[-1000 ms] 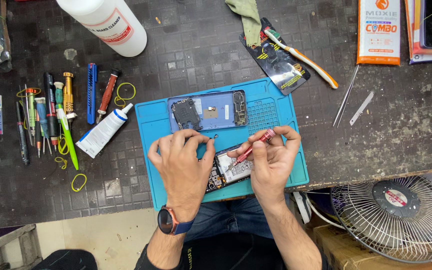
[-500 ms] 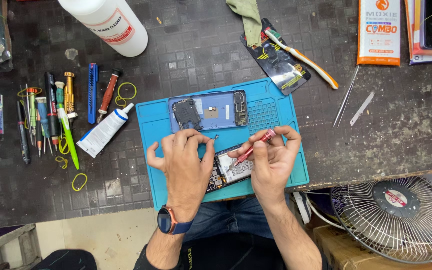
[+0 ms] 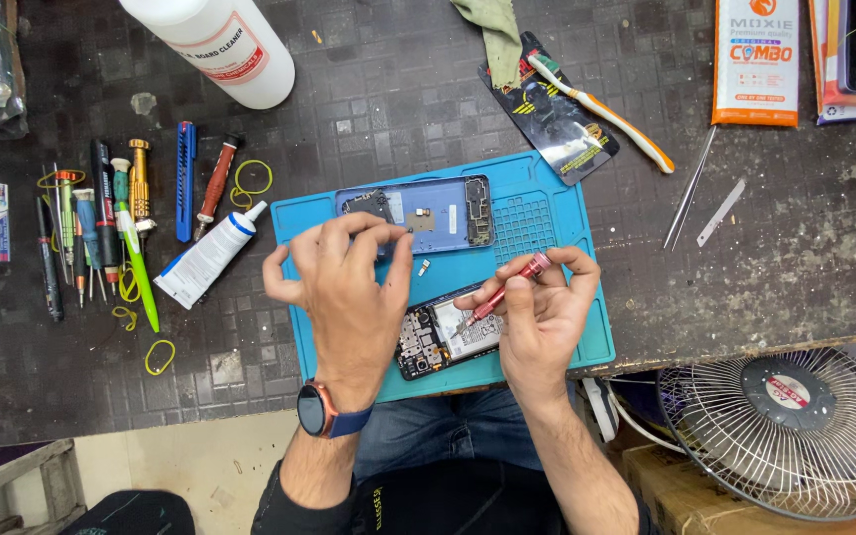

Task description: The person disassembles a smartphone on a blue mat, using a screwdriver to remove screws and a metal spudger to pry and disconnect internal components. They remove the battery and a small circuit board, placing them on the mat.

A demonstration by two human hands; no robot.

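Opened phone [image 3: 443, 335] on blue mat [image 3: 567, 248], dark tiled bench; right hand [image 3: 539, 315] fingers pinch red screwdriver [image 3: 507, 286], left hand [image 3: 344, 287] fingers loosely curled, empty.

I see two bare forearms, no sleeves reaching the wrists. The left hand [image 3: 349, 297] has a watch [image 3: 317, 411] at its wrist: a round dark case with a copper-toned rim on a blue strap. The right hand [image 3: 539, 322] wears nothing. Below I see blue jeans [image 3: 438, 436] and a black shirt [image 3: 448, 505] with small pale lettering.
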